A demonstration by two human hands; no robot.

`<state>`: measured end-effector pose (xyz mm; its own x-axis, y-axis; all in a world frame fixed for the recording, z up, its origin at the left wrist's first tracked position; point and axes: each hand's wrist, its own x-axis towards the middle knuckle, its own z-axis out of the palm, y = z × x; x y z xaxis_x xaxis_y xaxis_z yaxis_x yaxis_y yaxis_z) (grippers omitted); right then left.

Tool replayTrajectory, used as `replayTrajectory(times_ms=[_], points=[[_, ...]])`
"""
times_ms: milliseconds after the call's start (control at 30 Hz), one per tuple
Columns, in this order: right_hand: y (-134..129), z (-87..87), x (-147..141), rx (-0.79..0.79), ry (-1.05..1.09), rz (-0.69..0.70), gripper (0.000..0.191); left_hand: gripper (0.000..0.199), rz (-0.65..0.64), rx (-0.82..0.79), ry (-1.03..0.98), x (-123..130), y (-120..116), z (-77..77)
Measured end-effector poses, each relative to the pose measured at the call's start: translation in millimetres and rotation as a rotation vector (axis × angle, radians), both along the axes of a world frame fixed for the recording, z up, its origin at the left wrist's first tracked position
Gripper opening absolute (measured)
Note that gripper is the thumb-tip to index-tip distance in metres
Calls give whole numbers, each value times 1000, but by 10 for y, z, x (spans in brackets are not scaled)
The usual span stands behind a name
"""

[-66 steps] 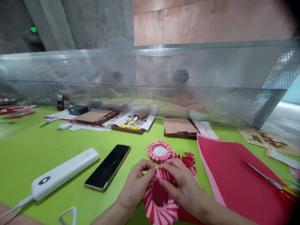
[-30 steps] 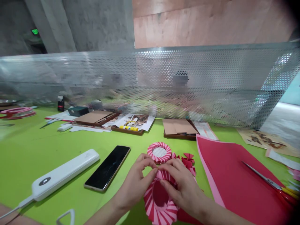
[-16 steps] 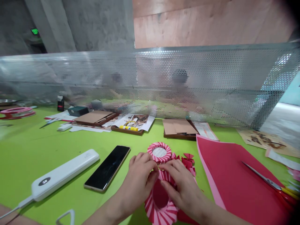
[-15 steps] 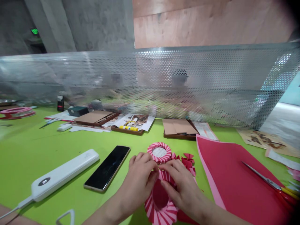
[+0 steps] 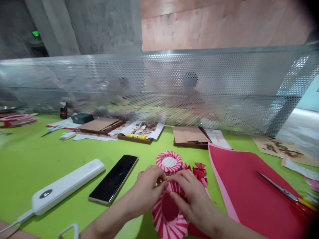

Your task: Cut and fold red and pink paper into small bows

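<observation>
Both my hands grip the top edge of a pleated paper rosette (image 5: 169,227), striped pink and white with a dark red centre. My left hand (image 5: 149,189) pinches its upper left rim, and my right hand (image 5: 191,199) presses its upper right rim. Their fingertips nearly meet, hiding the top of the ring. Just beyond them lies a smaller striped rosette (image 5: 168,162) with a white centre, next to folded red paper pieces (image 5: 199,171). To the left of my left hand is a black smartphone (image 5: 113,179).
A red sheet (image 5: 249,189) with steel scissors (image 5: 281,191) lies right on the green table (image 5: 22,159). A white power bank (image 5: 67,187) is at left. Farther back are cardboard trays and a glue stick (image 5: 136,136). Blurred people sit behind a perforated metal screen (image 5: 159,76).
My left hand has swung its wrist leftward and its fingers have come down lower on the rosette's rim. The rosette has shifted slightly left.
</observation>
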<state>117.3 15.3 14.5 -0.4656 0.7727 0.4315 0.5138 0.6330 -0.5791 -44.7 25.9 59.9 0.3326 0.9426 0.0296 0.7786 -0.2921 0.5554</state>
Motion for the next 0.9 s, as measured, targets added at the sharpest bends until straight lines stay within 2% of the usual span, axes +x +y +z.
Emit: replayTrajectory(times_ms=[233,367,567,700,900], points=[[19,4,-25,-6,-18,-1,25,20,-46,-135,14,-90,88,-10],[35,28,-25,-22,-9,9,26,20,-65,-152,-65,-101,125,-24],[55,89,-33,-53,-13,20,27,22,63,-290,-246,-77,183,-105],[66,85,-42,-44,-22,7,25,19,75,-267,-283,-82,193,-113],[61,82,-43,-27,-36,3,25,22,31,-183,-166,-110,179,-72]])
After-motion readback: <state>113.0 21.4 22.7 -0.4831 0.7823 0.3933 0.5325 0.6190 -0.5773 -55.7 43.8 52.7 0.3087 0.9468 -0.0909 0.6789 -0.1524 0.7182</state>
